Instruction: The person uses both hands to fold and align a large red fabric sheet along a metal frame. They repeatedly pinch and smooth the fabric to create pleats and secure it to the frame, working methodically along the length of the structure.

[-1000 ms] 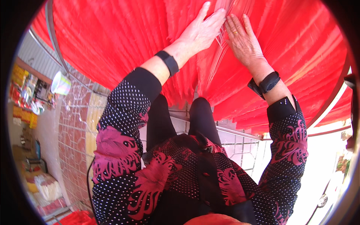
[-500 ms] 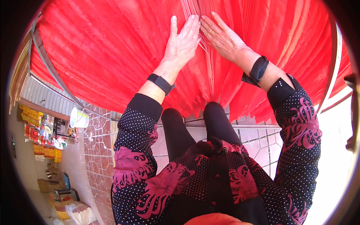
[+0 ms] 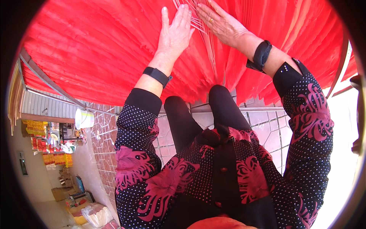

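A wide bed of thin red sticks (image 3: 95, 49) fans out in front of me, filling the upper half of the view. My left hand (image 3: 175, 32) lies flat on it with fingers together, a black band on its wrist. My right hand (image 3: 223, 23), with a ring and a black wrist band, rests flat beside it, fingers pointing left. Between the two hands a small bunch of pale stick ends (image 3: 200, 23) shows, pressed between the fingertips. Neither hand wraps around anything. My legs in black trousers (image 3: 198, 114) stand below the red bed.
Tiled pavement (image 3: 267, 133) lies underfoot. A metal rail (image 3: 49, 86) runs along the left under the sticks. A white bucket (image 3: 84, 118) stands at the left, with shelves of yellow packages (image 3: 45, 152) and bags (image 3: 95, 213) beyond it.
Both hands have slid upward and left across the red sticks and come closer together. The view has tilted, bringing the bucket and shelves further into the picture.
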`<state>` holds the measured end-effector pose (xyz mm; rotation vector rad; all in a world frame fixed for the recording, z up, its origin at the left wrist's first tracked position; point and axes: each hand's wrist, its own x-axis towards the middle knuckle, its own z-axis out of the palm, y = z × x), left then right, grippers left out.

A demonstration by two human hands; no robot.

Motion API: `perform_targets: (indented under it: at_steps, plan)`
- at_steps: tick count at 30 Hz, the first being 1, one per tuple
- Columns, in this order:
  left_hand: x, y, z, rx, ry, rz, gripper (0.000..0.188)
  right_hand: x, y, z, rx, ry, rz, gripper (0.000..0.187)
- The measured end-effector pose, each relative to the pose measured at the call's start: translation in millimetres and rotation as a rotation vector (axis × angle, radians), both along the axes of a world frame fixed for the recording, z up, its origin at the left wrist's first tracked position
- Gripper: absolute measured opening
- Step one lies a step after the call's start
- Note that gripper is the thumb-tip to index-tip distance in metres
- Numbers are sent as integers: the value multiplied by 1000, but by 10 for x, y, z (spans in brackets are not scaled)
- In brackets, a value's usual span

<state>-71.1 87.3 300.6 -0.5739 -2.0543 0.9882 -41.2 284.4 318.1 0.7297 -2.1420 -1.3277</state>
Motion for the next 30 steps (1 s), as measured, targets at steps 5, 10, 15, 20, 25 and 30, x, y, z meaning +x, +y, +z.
perform_targets:
  at_steps: [5, 10, 15, 20, 25, 30]
  plan:
    - [44, 27, 24, 109, -91, -109, 57, -28, -1, -30, -147, -44, 140, 57]
    - [31, 95, -46, 92, -58, -190, 62, -45, -3, -112, -85, 19, 102, 56]
    - [-25, -13, -168, 7, -49, -103, 62, -56, 72, -161, -70, -40, 41, 57]
    - [-38, -27, -192, -44, -41, -16, 62, 14, 89, -132, -91, -30, 55, 57]
    - [33, 44, -131, 78, -89, -140, 60, 28, -13, -43, -133, -49, 123, 57]
    - [28, 104, -27, 105, 5, -176, 58, 4, 12, 39, -206, -28, 100, 56]
